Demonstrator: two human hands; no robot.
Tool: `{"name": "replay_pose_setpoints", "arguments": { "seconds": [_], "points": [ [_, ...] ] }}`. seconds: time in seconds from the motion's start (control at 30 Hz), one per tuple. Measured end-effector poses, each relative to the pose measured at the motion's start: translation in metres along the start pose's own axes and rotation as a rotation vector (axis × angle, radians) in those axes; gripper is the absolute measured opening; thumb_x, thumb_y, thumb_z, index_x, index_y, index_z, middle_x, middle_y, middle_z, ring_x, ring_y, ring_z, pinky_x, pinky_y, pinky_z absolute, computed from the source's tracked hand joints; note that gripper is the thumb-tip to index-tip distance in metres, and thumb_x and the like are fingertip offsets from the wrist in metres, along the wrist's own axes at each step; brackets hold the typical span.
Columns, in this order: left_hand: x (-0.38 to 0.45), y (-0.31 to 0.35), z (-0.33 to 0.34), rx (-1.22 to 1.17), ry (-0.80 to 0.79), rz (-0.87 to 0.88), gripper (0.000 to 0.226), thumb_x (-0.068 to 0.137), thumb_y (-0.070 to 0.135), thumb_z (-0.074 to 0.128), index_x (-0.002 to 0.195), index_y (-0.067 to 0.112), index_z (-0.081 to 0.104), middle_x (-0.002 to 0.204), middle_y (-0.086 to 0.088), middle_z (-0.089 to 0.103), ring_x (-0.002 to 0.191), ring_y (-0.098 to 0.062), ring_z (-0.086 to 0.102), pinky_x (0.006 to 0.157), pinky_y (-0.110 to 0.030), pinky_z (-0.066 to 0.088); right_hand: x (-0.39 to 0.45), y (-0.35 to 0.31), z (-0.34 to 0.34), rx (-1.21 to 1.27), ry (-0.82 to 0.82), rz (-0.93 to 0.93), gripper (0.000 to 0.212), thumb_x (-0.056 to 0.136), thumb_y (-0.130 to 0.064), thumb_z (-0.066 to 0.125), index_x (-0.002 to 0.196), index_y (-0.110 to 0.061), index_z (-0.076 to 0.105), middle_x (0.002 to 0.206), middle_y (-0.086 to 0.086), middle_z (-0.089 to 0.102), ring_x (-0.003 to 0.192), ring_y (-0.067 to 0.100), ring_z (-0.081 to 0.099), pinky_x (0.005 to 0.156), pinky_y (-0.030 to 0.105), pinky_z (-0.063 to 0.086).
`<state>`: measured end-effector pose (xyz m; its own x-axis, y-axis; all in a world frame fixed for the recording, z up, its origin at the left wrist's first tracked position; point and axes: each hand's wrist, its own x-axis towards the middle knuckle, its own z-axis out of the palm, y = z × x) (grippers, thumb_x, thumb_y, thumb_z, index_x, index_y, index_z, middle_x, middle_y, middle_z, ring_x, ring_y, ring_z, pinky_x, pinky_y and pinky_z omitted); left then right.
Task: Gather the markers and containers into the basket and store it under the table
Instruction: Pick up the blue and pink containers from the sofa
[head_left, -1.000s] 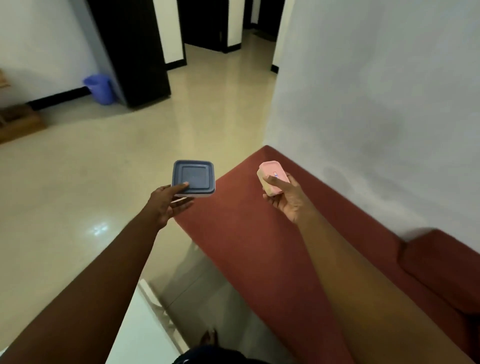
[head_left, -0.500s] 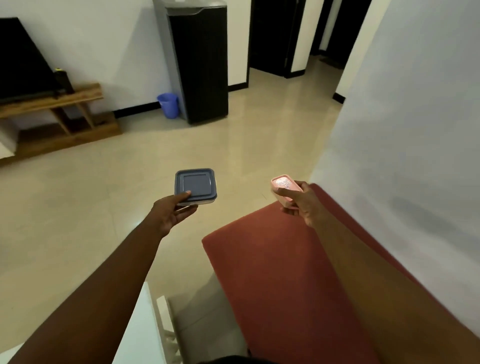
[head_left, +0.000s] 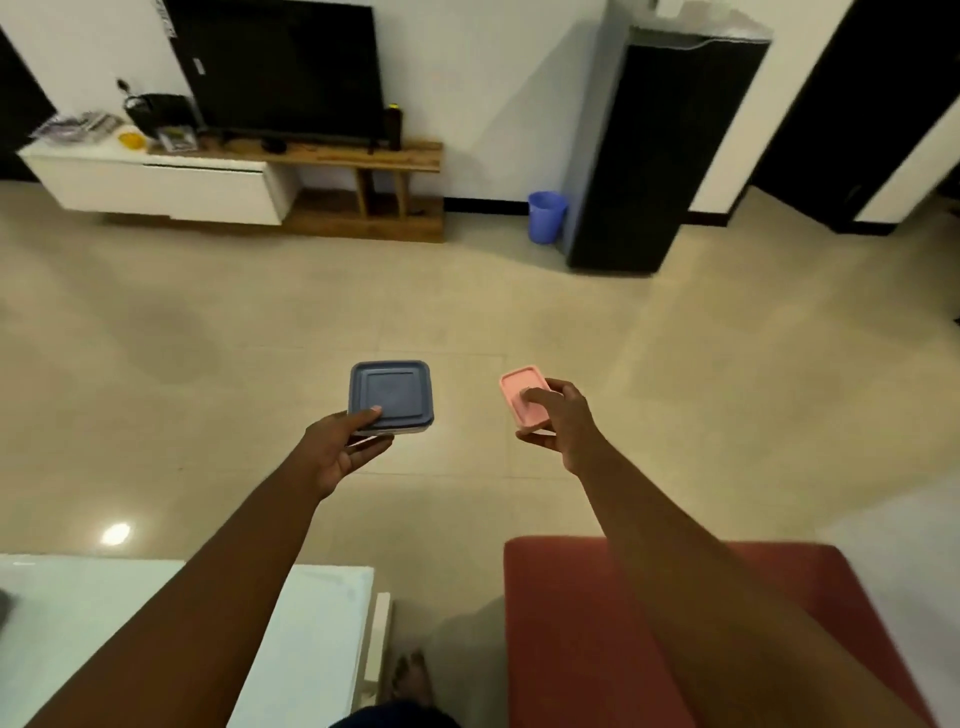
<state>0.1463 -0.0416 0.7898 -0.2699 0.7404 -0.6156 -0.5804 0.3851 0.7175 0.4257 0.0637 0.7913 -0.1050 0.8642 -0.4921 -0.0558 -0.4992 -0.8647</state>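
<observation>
grip: left hand (head_left: 332, 452) clamped on blue container (head_left: 390, 397), right hand (head_left: 563, 421) on pink container (head_left: 524, 400) | basket unseen | white tabletop (head_left: 322, 623) near-left, nearer left hand

Table (head_left: 311, 613) left of sofa (head_left: 571, 623)

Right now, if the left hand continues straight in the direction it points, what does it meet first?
Probably nothing near: beyond the left hand and its blue-lidded container lies open floor, then the TV stand. Depth is uncertain.

Beige tiled floor (head_left: 467, 312), white walls (head_left: 493, 78), television (head_left: 275, 67) on wooden stand (head_left: 363, 156).
</observation>
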Motion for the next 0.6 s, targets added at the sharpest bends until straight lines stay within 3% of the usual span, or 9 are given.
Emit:
{"name": "replay_pose_setpoints", "arguments": {
  "seconds": [0.2, 0.33, 0.47, 0.6],
  "points": [
    [0.037, 0.065, -0.045, -0.084, 0.134, 0.048, 0.05, 0.082, 0.006, 0.073, 0.125, -0.008, 0.053, 0.114, -0.024, 0.06, 0.09, -0.032, 0.067, 0.06, -0.033, 0.062, 0.073, -0.041, 0.08, -0.037, -0.148, 0.028, 0.042, 0.085, -0.015, 0.074, 0.124, -0.015, 0.058, 0.114, 0.015, 0.062, 0.085, 0.031, 0.064, 0.071, 0.041, 0.062],
    [0.068, 0.109, -0.069, -0.129, 0.207, 0.078, 0.043, 0.082, 0.003, 0.073, 0.12, -0.007, 0.055, 0.104, -0.021, 0.061, 0.091, -0.032, 0.066, 0.069, -0.038, 0.062, 0.125, -0.06, 0.13, -0.076, -0.262, 0.065, 0.055, 0.079, -0.011, 0.08, 0.129, -0.015, 0.056, 0.126, 0.017, 0.061, 0.093, 0.029, 0.064, 0.076, 0.043, 0.062],
    [0.103, 0.137, -0.079, -0.189, 0.253, 0.084, 0.04, 0.082, 0.003, 0.073, 0.117, -0.005, 0.056, 0.101, -0.019, 0.061, 0.092, -0.032, 0.066, 0.071, -0.04, 0.061, 0.17, -0.074, 0.177, -0.197, -0.357, 0.049, 0.079, 0.064, -0.013, 0.093, 0.131, -0.019, 0.052, 0.121, 0.009, 0.064, 0.098, 0.026, 0.068, 0.079, 0.041, 0.062],
    [0.155, 0.165, -0.085, -0.276, 0.291, 0.074, 0.044, 0.08, 0.002, 0.074, 0.119, -0.006, 0.056, 0.103, -0.02, 0.062, 0.096, -0.032, 0.066, 0.074, -0.043, 0.06, 0.234, -0.094, 0.224, -0.34, -0.449, 0.02, 0.08, 0.065, -0.005, 0.092, 0.132, -0.019, 0.05, 0.115, 0.006, 0.064, 0.089, 0.022, 0.065, 0.086, 0.045, 0.061]
  ]
}}
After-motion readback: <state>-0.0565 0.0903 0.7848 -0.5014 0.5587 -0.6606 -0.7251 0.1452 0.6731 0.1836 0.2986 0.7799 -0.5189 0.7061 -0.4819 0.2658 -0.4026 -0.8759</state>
